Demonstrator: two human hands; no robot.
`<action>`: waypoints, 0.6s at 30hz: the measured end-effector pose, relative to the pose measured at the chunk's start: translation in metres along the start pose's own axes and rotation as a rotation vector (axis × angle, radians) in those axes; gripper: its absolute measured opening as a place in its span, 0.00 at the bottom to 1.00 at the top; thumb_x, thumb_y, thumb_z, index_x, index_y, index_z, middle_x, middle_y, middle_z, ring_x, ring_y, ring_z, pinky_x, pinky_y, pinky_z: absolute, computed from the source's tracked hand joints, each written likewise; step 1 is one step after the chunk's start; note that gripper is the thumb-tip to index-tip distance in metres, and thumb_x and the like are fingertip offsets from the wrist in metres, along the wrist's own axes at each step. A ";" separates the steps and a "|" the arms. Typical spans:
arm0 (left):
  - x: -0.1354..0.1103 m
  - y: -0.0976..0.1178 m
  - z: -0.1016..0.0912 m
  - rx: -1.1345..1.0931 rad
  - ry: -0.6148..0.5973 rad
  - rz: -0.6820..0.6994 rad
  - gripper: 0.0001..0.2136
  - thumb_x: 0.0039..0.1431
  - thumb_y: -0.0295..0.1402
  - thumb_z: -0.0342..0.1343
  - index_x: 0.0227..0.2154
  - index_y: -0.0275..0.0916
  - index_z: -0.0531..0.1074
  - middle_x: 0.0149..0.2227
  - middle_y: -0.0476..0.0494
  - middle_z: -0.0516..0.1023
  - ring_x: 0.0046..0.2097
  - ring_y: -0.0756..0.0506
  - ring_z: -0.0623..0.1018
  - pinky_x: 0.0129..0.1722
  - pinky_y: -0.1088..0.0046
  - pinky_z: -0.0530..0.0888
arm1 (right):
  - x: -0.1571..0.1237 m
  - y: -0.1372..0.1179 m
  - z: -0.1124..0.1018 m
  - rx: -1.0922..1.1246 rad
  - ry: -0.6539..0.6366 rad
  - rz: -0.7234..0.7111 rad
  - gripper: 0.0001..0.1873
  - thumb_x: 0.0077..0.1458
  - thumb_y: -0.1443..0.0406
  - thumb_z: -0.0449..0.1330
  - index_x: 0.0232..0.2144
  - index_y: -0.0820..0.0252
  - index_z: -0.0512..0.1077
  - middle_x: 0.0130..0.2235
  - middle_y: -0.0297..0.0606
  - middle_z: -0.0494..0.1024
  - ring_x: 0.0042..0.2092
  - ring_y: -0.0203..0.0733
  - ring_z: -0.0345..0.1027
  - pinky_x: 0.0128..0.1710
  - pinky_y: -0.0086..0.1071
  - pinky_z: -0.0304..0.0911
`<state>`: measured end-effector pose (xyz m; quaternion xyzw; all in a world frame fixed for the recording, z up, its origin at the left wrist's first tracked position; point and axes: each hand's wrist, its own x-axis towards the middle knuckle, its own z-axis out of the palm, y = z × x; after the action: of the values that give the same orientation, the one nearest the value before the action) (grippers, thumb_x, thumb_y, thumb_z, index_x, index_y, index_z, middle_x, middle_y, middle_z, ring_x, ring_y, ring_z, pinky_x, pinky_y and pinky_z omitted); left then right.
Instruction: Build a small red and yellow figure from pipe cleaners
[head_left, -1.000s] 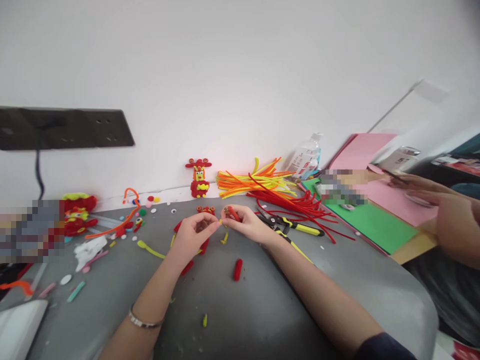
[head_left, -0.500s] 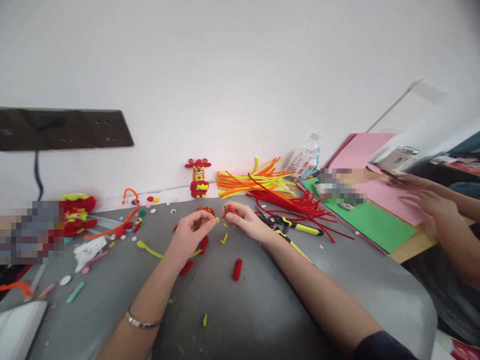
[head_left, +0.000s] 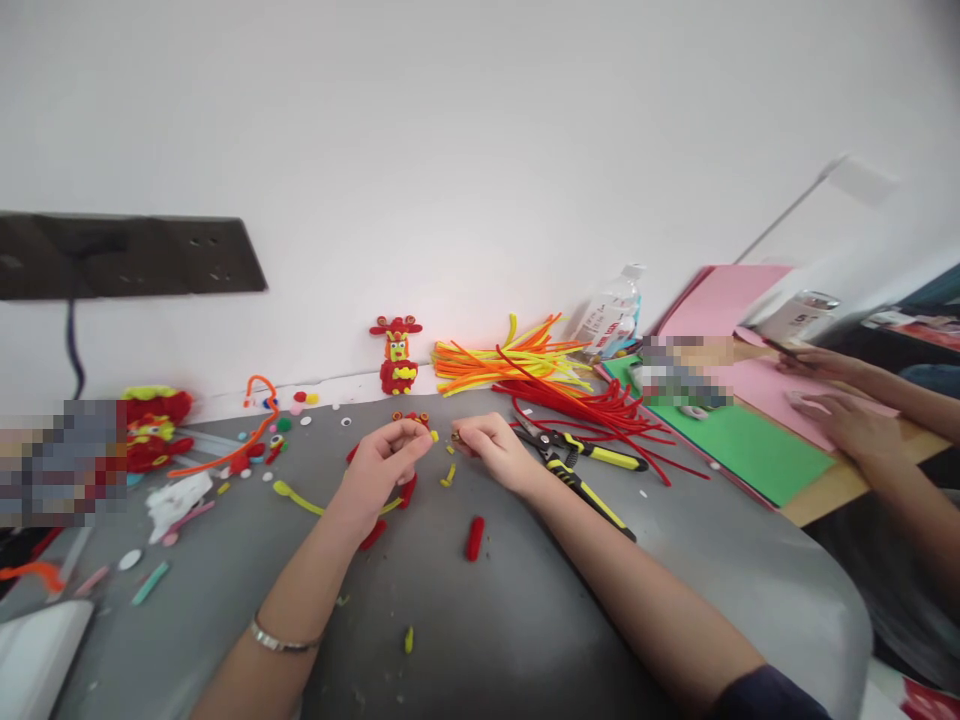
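Observation:
My left hand (head_left: pixel 385 465) is closed in a pinch, with a small yellow piece (head_left: pixel 434 437) at its fingertips. Just across from it, my right hand (head_left: pixel 495 450) pinches a small piece with a brown-gold end (head_left: pixel 455 436), mostly hidden by the fingers. Behind my left hand lies a red fuzzy part with coiled ends (head_left: pixel 422 418). A yellow pipe cleaner (head_left: pixel 300 498) runs under my left wrist, near short red fuzzy rolls (head_left: pixel 372 535). Another red roll (head_left: pixel 475 538) and a bent yellow scrap (head_left: pixel 448 476) lie between my forearms.
A red-and-yellow pipe-cleaner figure (head_left: pixel 398 360) stands by the wall. Orange and yellow pipe cleaners (head_left: pixel 502 365), red ones (head_left: pixel 585 400) and black-and-yellow cutters (head_left: pixel 600 455) lie right. A bottle (head_left: pixel 611 315) stands behind. Another person's hands (head_left: pixel 840 415) rest over pink paper (head_left: pixel 757 385).
My right hand has turned slightly, so the red of its small piece is now hidden. It sits a little lower, exposing the cutters' lower handle. The other person's near hand has shifted.

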<state>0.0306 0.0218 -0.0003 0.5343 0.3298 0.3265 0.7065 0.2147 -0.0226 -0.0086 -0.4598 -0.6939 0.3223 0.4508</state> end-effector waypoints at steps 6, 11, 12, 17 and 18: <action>-0.002 0.001 0.001 0.006 -0.010 0.000 0.15 0.49 0.44 0.66 0.29 0.38 0.72 0.19 0.57 0.56 0.22 0.55 0.53 0.23 0.76 0.53 | 0.000 -0.001 0.001 -0.056 0.020 0.027 0.23 0.62 0.56 0.45 0.17 0.56 0.49 0.19 0.28 0.51 0.24 0.33 0.44 0.26 0.31 0.43; -0.001 0.001 0.001 0.015 -0.006 0.009 0.15 0.49 0.44 0.65 0.29 0.38 0.72 0.20 0.57 0.57 0.22 0.55 0.53 0.22 0.76 0.53 | 0.001 -0.003 0.001 -0.054 0.053 0.039 0.22 0.61 0.57 0.44 0.16 0.56 0.50 0.19 0.29 0.53 0.23 0.33 0.45 0.26 0.31 0.45; -0.001 0.001 0.001 0.022 -0.003 0.010 0.15 0.49 0.44 0.65 0.29 0.38 0.72 0.20 0.57 0.58 0.22 0.55 0.53 0.22 0.76 0.53 | 0.001 -0.003 0.001 -0.057 0.058 0.038 0.22 0.61 0.57 0.44 0.16 0.56 0.50 0.19 0.29 0.53 0.23 0.33 0.46 0.27 0.32 0.45; -0.001 0.000 0.001 0.063 -0.005 0.007 0.16 0.48 0.46 0.65 0.29 0.38 0.72 0.20 0.56 0.58 0.21 0.55 0.54 0.22 0.76 0.54 | 0.001 -0.003 0.000 -0.082 0.053 0.010 0.24 0.63 0.54 0.43 0.17 0.56 0.51 0.19 0.29 0.54 0.24 0.34 0.47 0.27 0.32 0.46; -0.001 0.000 0.001 0.066 -0.009 0.005 0.16 0.48 0.46 0.65 0.29 0.38 0.72 0.20 0.56 0.58 0.21 0.55 0.54 0.22 0.76 0.54 | 0.000 -0.003 0.000 -0.080 0.053 0.009 0.25 0.63 0.53 0.43 0.17 0.56 0.52 0.19 0.29 0.54 0.24 0.34 0.47 0.27 0.32 0.46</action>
<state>0.0307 0.0207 0.0000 0.5595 0.3359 0.3147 0.6892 0.2138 -0.0232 -0.0061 -0.4889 -0.6922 0.2838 0.4487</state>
